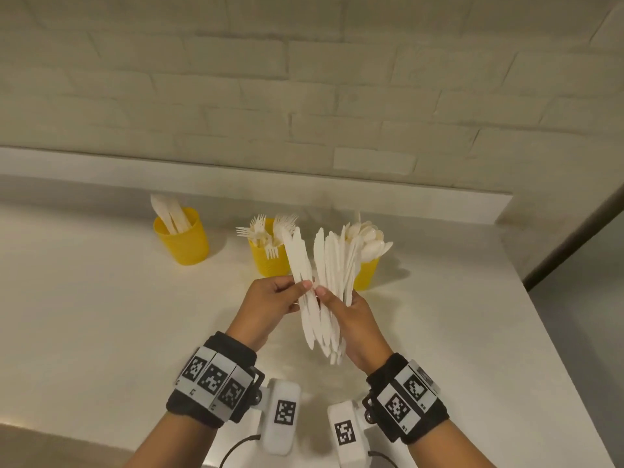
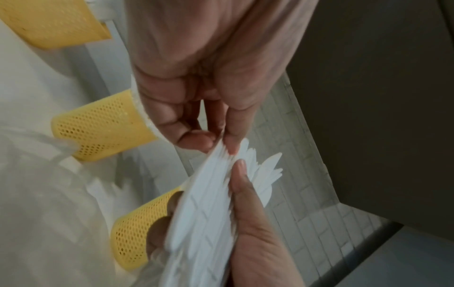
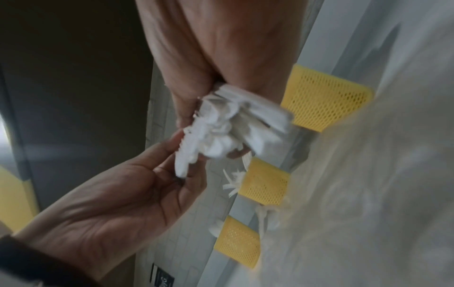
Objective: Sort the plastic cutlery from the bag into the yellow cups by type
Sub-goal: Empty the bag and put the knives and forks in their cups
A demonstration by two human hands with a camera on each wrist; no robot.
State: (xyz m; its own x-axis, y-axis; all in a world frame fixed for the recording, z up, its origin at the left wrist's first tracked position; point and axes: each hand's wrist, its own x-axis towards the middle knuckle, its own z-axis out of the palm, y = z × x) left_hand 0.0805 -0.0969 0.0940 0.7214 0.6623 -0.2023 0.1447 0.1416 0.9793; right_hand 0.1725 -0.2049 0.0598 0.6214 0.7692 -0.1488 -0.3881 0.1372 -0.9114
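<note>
Both hands hold a fanned bundle of white plastic knives upright above the table. My right hand grips the bundle around its handles. My left hand pinches a few knives at the bundle's left side between thumb and fingers and holds them slightly apart from the rest. Three yellow mesh cups stand behind. The left cup holds knives, the middle cup forks, and the right cup spoons. The bundle partly hides the right cup.
A clear plastic bag lies crumpled on the white table below the hands. A pale brick wall rises behind a low ledge. The table's right edge runs diagonally, with a dark strip beyond it.
</note>
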